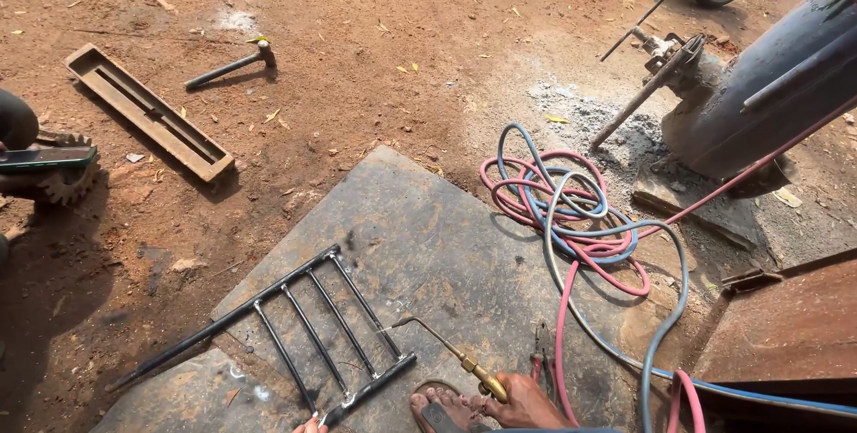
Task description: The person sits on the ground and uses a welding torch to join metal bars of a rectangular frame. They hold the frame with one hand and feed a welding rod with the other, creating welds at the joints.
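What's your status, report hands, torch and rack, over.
Right hand gripping brass torch, tip by rack. Left hand on rack's near end. Hoses coiled right, clear.

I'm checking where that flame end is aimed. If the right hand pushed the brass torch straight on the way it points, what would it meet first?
The right hand aims the torch up-left. Its bent tip sits just short of the black bar grille, near the right rail, so that rail probably comes first. Depth is unclear; it may touch the steel plate underneath instead.
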